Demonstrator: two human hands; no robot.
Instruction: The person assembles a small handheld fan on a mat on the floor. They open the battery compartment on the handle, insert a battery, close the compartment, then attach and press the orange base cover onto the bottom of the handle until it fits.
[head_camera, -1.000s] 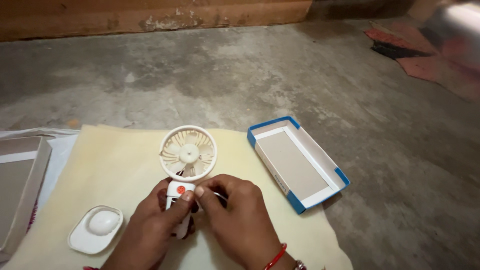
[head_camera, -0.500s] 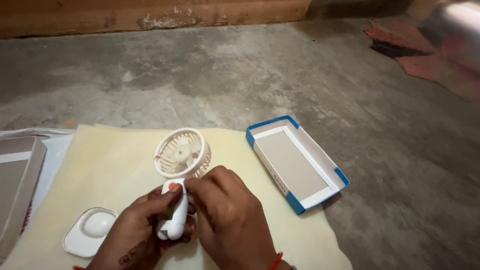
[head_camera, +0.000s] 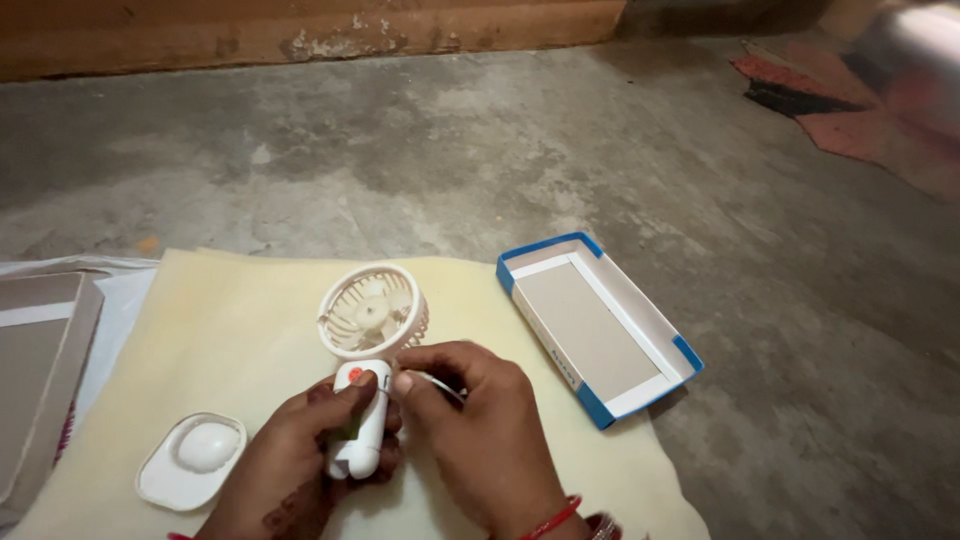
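Observation:
A small white handheld fan (head_camera: 370, 312) with a round grille and an orange button on its handle is held just above a cream sheet (head_camera: 230, 330). My left hand (head_camera: 300, 455) wraps around the fan's handle from below, thumb near the button. My right hand (head_camera: 480, 430) touches the side of the handle and pinches a thin white cable or strap there. A red bangle sits on my right wrist.
A white oval stand (head_camera: 192, 460) lies on the sheet at lower left. An open blue-and-white box tray (head_camera: 597, 325) rests at the sheet's right edge. A grey cardboard box (head_camera: 40, 370) sits far left. Bare concrete floor, a wall base behind, red cloth at top right.
The fan has been lifted and tilted so its head faces up-right. My right hand has shifted to the side of the handle, now pinching the thin white piece.

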